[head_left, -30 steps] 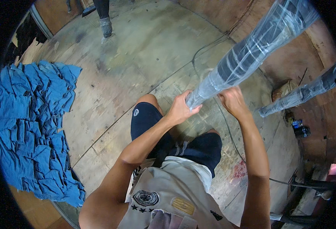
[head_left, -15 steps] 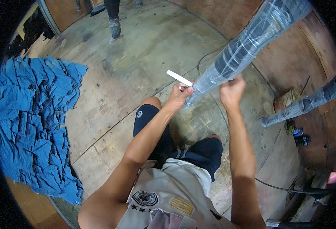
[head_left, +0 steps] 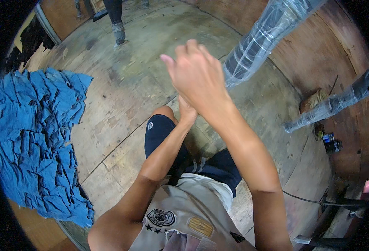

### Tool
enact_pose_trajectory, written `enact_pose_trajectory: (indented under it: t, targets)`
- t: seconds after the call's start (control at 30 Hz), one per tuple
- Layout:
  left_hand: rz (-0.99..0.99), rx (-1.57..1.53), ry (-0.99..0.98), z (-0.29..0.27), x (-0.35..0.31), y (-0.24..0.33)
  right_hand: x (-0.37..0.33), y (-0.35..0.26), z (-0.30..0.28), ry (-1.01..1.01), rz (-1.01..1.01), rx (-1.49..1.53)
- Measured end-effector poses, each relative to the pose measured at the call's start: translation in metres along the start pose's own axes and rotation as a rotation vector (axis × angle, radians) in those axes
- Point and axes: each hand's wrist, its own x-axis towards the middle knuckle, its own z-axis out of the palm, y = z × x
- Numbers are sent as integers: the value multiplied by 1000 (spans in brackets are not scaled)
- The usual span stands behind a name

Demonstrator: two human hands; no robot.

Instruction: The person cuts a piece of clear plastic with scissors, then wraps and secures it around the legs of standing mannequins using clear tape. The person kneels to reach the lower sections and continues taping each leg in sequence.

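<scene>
My right hand (head_left: 199, 75) is raised in front of me, crossed over my left one, its back uppermost. Its thumb stands apart from the fingers, and I see nothing in it; the fingertips are slightly blurred. Beneath it is my left hand (head_left: 187, 109), with only the wrist side showing and the fingers hidden. Just right of my right hand rises a slanting dark post (head_left: 251, 54) wrapped in clear plastic film. My right hand covers the post's lower end.
A spread of crumpled blue cloth (head_left: 38, 146) lies on the left of the worn wooden floor (head_left: 105, 121). Another wrapped post (head_left: 331, 106) stands at the right, near a bucket (head_left: 312, 100). A dark leg (head_left: 116, 25) meets the floor at the far left. A black cable (head_left: 301, 198) runs at the lower right.
My right hand has left the far side of the wrapped post and swung left across my left hand. The white stick by my left hand is now out of sight.
</scene>
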Motion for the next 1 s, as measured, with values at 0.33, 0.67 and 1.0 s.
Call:
enact_pose_trajectory:
  t: [0.33,0.67,1.0]
  targets:
    - [171,-103,-391,-23,-2,-70,-8,-1,32,-763,183,111]
    - [197,60,-619,-20,-29,-74,-48,-21,14,-845,177,-129]
    - [317,195,-687,-25,-22,-33,-132,-2,-27,-312,422,308]
